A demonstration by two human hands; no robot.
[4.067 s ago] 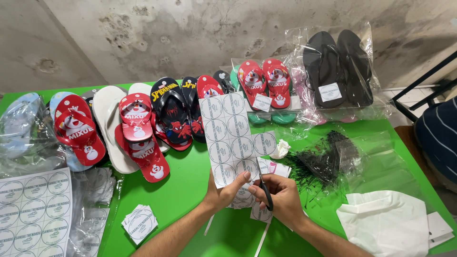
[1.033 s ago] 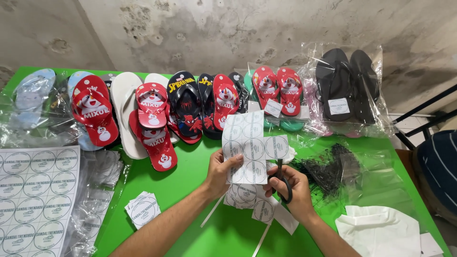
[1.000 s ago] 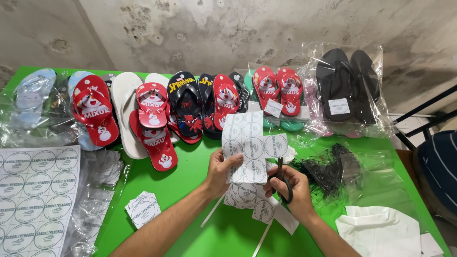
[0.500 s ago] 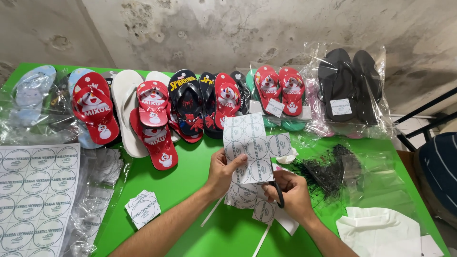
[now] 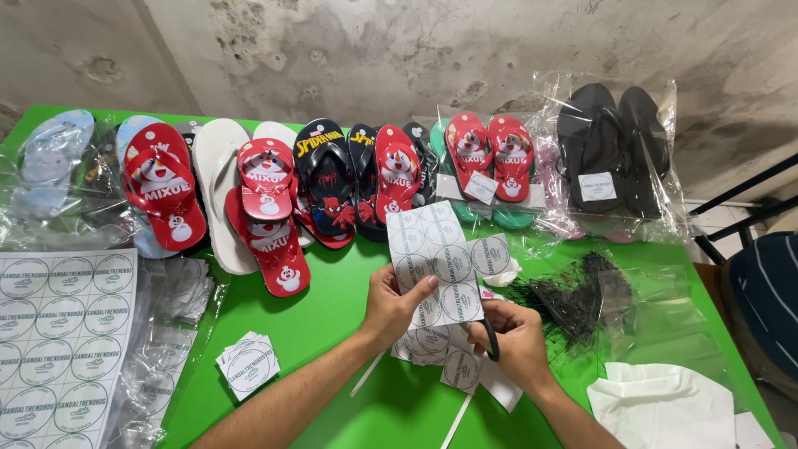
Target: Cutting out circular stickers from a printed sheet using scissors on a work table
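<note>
Holding: left hand (image 5: 389, 306) pinches sticker sheet (image 5: 438, 264) upright above the green table (image 5: 332, 308).
Hidden: right hand (image 5: 514, 337) curled around dark scissors (image 5: 490, 339), blades mostly concealed.
Sheet: white, round labels, at 12 o'clock from both hands.

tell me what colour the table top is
Bright green, as the head view shows; the table top lies bare between the sandals and the hands.

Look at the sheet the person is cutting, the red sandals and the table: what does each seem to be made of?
The label sheet in the left hand looks like thin matt paper: it bends and holds printed circles. The red sandals look like foam or rubber with glossy plastic straps, though the picture leaves this open. The table has a smooth green surface, perhaps painted or laminated board.
</note>
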